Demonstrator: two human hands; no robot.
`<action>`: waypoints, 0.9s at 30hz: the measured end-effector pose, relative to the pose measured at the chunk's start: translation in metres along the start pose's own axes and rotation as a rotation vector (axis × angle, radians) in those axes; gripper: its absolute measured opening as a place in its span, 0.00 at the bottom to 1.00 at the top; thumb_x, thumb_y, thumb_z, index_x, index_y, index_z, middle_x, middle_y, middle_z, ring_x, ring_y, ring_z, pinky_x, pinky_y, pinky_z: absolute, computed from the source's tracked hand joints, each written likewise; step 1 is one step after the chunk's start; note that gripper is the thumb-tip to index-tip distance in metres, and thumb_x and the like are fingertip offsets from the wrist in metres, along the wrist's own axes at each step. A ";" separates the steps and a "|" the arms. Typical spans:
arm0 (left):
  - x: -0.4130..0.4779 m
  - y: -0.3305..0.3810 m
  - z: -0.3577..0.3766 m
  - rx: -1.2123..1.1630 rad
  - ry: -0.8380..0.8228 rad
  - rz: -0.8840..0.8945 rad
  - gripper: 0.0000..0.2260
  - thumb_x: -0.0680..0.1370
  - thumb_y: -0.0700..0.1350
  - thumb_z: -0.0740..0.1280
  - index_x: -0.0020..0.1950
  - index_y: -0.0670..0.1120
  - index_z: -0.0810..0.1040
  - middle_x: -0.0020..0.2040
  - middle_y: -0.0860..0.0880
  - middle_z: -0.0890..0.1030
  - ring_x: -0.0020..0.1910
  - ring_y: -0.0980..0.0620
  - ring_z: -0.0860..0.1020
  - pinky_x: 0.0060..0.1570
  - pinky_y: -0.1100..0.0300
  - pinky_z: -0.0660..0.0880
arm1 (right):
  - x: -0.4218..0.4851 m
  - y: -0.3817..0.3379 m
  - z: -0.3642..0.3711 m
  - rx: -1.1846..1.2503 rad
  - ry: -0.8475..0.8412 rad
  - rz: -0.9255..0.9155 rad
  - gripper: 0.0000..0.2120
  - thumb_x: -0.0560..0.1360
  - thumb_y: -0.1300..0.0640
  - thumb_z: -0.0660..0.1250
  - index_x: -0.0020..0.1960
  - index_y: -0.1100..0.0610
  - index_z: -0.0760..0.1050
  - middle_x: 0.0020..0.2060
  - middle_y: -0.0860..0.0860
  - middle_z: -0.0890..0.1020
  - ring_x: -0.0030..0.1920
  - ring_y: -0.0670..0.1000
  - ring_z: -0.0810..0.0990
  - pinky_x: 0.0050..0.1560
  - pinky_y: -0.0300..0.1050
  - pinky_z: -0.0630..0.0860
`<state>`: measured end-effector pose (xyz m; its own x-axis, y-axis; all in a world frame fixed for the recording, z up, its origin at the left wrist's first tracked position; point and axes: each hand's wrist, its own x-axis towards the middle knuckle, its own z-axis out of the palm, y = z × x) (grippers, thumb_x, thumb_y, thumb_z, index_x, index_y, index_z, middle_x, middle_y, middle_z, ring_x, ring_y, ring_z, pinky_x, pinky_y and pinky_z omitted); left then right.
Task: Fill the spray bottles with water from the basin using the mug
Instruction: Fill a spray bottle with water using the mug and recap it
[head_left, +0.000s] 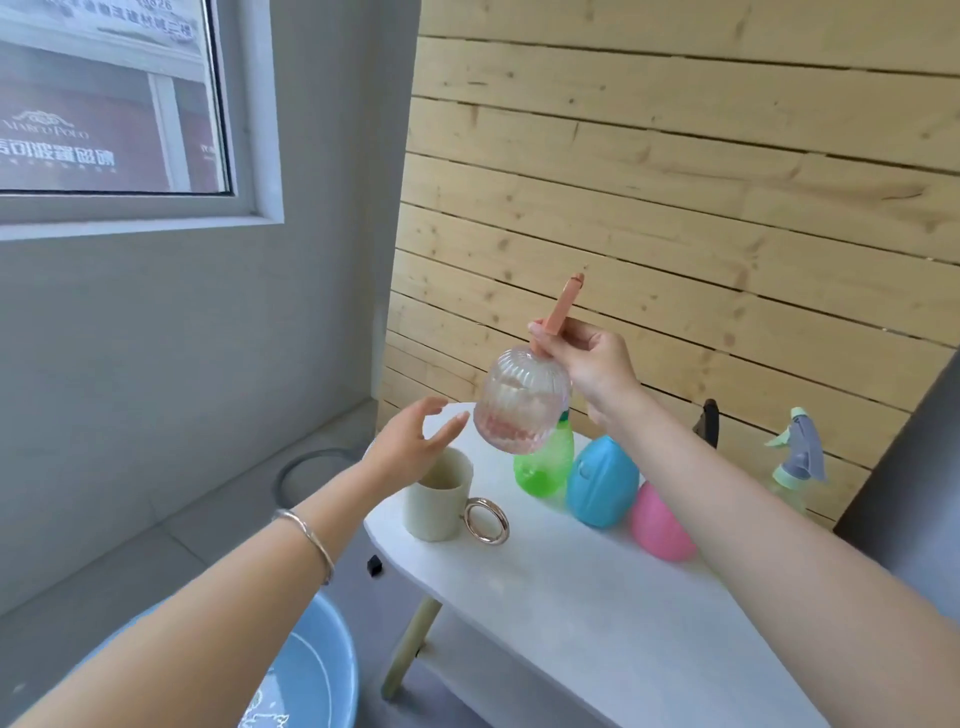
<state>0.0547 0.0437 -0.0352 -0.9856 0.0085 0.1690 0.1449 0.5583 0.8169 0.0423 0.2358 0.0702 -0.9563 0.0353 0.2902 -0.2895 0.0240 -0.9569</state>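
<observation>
My right hand (592, 364) grips the pink spray head of a clear ribbed spray bottle (519, 400) and holds it tilted in the air above the table. My left hand (415, 441) is open, fingers spread, just left of the bottle and above the cream mug (439, 499), which stands on the white table (561, 597) and has a round metal ring handle. A green bottle (545, 462), a blue bottle (602, 480) and a pink bottle (660, 525) stand behind. The blue basin (317, 670) with water sits on the floor at bottom left.
A pale green and grey trigger spray bottle (797, 457) stands at the table's far right by the wooden plank wall. A dark handle (709, 421) shows behind my right forearm. A grey ring (306, 467) lies on the floor ledge under the window.
</observation>
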 end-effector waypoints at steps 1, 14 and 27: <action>0.007 -0.004 -0.001 0.005 -0.004 -0.018 0.25 0.80 0.60 0.60 0.73 0.48 0.68 0.71 0.50 0.73 0.69 0.50 0.71 0.62 0.58 0.67 | 0.012 0.006 0.008 0.020 0.009 0.015 0.05 0.72 0.61 0.72 0.48 0.59 0.80 0.36 0.48 0.82 0.32 0.40 0.80 0.40 0.29 0.76; 0.068 -0.041 0.022 -0.117 -0.157 -0.072 0.33 0.79 0.65 0.45 0.74 0.47 0.70 0.72 0.47 0.73 0.72 0.47 0.69 0.67 0.60 0.61 | 0.068 0.122 0.055 0.018 -0.009 0.201 0.03 0.72 0.62 0.72 0.45 0.56 0.81 0.37 0.47 0.83 0.37 0.44 0.80 0.50 0.38 0.78; 0.076 -0.039 0.036 0.032 -0.253 -0.050 0.36 0.77 0.69 0.43 0.73 0.50 0.71 0.68 0.44 0.76 0.65 0.47 0.73 0.66 0.56 0.64 | 0.074 0.158 0.041 0.015 0.029 0.261 0.06 0.71 0.62 0.73 0.49 0.56 0.81 0.39 0.46 0.84 0.39 0.44 0.81 0.45 0.35 0.76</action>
<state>-0.0285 0.0525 -0.0737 -0.9825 0.1852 -0.0179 0.0964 0.5888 0.8025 -0.0754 0.2017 -0.0601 -0.9972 0.0666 0.0338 -0.0342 -0.0047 -0.9994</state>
